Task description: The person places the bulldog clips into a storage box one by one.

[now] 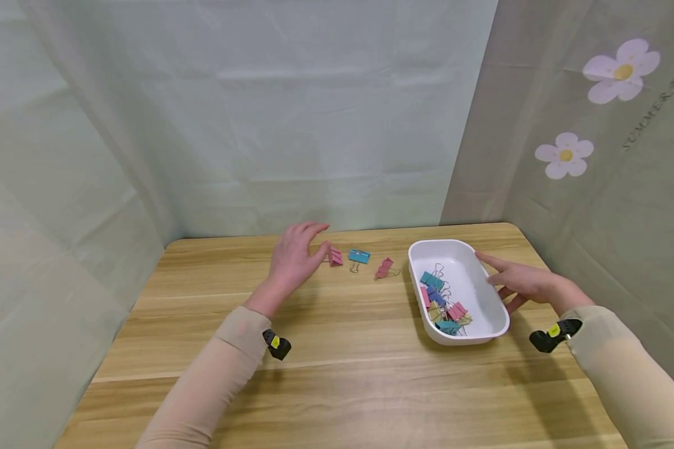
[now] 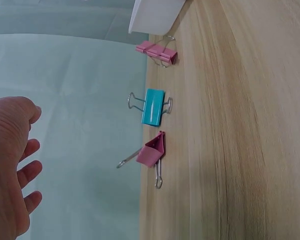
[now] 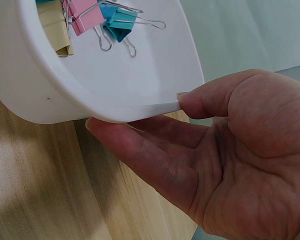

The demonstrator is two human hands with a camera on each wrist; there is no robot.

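Observation:
My left hand (image 1: 294, 255) hovers over the far part of the table with nothing in it, thumb and fingers spread apart. Just right of its thumb lies a pink binder clip (image 1: 335, 256); a teal-blue binder clip (image 1: 359, 256) and another pink binder clip (image 1: 384, 268) follow in a row. The left wrist view shows the nearest pink clip (image 2: 151, 152) with its wire handles splayed. On the right, my right hand (image 1: 525, 284) pinches the side of a white plastic tray (image 3: 55, 85), thumb at the rim and fingers against the outer wall.
Inside the tray several binder clips in teal (image 1: 432, 280), blue, pink and yellow are heaped along its left and near side. The wooden table (image 1: 337, 386) ends at a hanging pale curtain (image 1: 314, 125) behind, with more curtain at both sides.

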